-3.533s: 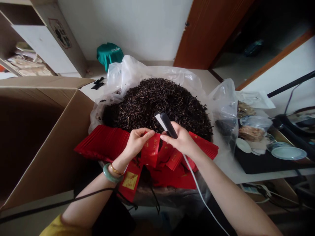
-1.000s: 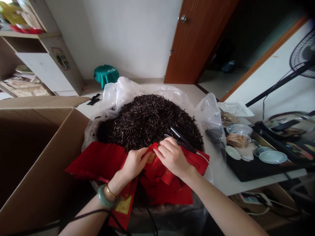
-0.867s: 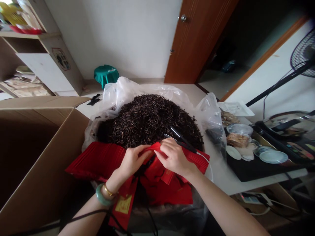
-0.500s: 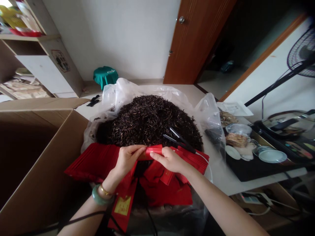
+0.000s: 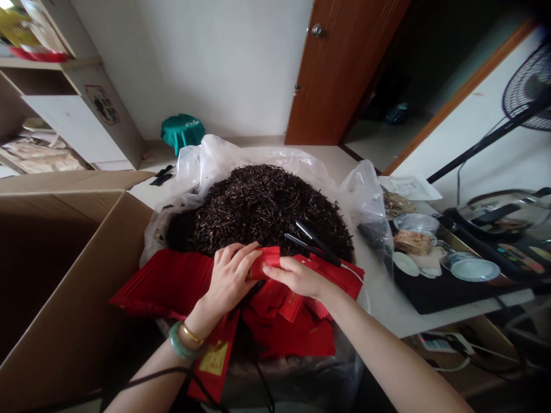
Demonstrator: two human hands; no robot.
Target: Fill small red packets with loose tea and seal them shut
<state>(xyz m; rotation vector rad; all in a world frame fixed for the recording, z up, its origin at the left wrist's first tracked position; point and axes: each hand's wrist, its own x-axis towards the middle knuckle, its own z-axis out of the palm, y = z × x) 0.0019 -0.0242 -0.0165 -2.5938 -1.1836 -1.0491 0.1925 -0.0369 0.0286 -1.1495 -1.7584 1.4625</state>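
Observation:
Both hands meet over a small red pouch (image 5: 266,259) at the near edge of a heap of dark loose tea leaves (image 5: 258,206). My left hand (image 5: 228,281) curls its fingers round the pouch's left end. My right hand (image 5: 297,277) pinches its right end between thumb and fingers. A black hand-held sealer (image 5: 314,244) with a white cord lies on the tea just right of my right hand, nobody holding it. Stacks of flat red pouches (image 5: 167,281) spread left, and more loose ones lie below my hands.
The tea sits in a clear plastic bag (image 5: 206,158). An open cardboard box (image 5: 64,269) stands at the left. A table at the right holds a tray with bowls and dishes (image 5: 439,258). A fan (image 5: 527,86), a green stool (image 5: 183,129) and a brown door (image 5: 344,63) are behind.
Earlier my right hand held the sealer; it now lies on the tea. Both hands have since picked a red pouch out of the pile and turned it between them.

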